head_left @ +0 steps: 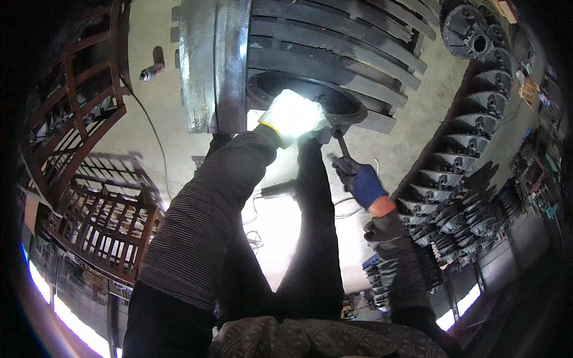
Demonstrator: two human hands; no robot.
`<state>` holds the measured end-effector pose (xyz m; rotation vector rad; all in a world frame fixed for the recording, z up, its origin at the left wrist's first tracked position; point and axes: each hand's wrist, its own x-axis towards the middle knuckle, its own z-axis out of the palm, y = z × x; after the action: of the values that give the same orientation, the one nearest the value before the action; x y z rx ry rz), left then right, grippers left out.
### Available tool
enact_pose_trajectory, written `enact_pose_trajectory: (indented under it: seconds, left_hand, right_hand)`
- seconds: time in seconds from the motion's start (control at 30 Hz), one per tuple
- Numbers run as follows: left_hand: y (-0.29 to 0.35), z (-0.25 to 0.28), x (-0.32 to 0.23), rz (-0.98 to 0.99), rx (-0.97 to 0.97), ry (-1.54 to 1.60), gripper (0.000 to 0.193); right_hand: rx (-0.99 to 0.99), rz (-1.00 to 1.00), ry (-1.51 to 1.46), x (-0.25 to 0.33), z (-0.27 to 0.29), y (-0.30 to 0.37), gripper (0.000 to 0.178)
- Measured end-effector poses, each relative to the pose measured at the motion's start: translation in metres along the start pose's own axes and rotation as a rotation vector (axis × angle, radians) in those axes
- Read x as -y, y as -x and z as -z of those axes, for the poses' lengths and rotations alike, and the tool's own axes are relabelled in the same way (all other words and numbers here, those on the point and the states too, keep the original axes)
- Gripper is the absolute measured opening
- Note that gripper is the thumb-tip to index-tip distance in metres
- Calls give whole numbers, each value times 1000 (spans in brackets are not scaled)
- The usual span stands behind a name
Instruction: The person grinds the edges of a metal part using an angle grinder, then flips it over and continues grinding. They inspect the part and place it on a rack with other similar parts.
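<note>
A large round dark cast-metal housing leans against a slatted pallet in front of me. At its near edge is my left hand in a white glove, washed out by bright light. The hand looks closed, but glare hides what its fingers hold. Lower and to the right, my right hand, in a blue and black glove, is closed round a dark-handled hammer-like tool. The tool's far end points up toward the housing's rim; its head is hard to make out.
A wide metal beam lies left of the housing. A spray can and a cable are on the floor. Rusty metal racks stand at left. Many similar housings line the right. A dark bar lies between my legs.
</note>
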<state>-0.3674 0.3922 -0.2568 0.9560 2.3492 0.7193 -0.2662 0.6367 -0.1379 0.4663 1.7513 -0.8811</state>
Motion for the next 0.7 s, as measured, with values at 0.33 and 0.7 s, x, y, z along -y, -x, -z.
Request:
enact_pose_trajectory:
  seconds: [0.33, 0.7]
  left_hand:
    - [-16, 16, -7, 28, 165, -167, 17]
    - [4, -8, -2, -28, -52, 64, 22]
  right_hand:
    - [-318, -9, -1088, 15, -40, -5, 27]
    - [-441, 119, -1289, -29, -71, -87, 14]
